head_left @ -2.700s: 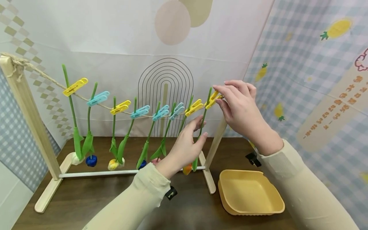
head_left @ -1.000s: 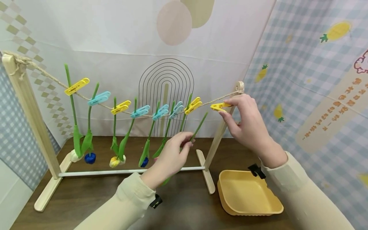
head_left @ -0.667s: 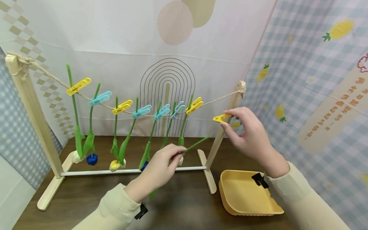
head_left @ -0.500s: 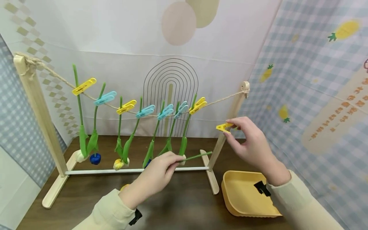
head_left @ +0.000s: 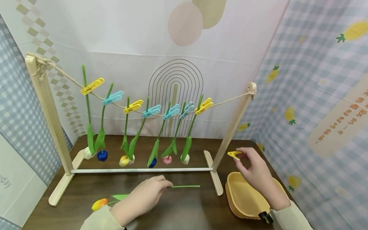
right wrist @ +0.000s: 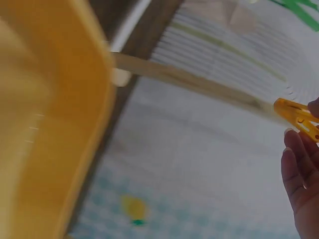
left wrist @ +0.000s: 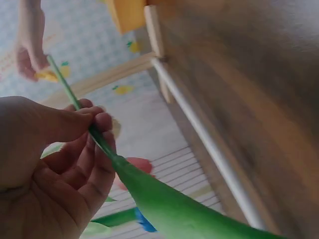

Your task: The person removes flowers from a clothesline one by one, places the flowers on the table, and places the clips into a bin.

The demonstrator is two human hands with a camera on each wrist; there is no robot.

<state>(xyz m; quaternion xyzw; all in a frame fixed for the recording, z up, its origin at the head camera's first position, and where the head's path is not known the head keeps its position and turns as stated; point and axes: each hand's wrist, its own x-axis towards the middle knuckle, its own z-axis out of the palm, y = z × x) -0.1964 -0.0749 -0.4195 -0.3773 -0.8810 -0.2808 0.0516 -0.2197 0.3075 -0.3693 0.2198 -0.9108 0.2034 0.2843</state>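
Note:
My left hand pinches the green stem of an artificial tulip low over the table in front of the rack. Its orange-yellow bloom points left, and the bare stem end sticks out to the right of my fingers; the left wrist view shows the stem between thumb and fingers. My right hand pinches a yellow clothespin above the yellow basin, by the rack's right post. Several more tulips hang bloom-down from the twine, held by yellow clothespins and blue clothespins.
The wooden rack stands on the brown table, with a white bar low between its feet. A yellow basin sits at the right. Printed cloths hang behind and beside the table.
The right hand took the yellow clothespin off the twine's right end and lowered it toward the basin. The left hand brought the freed tulip down and left, turning it nearly level.

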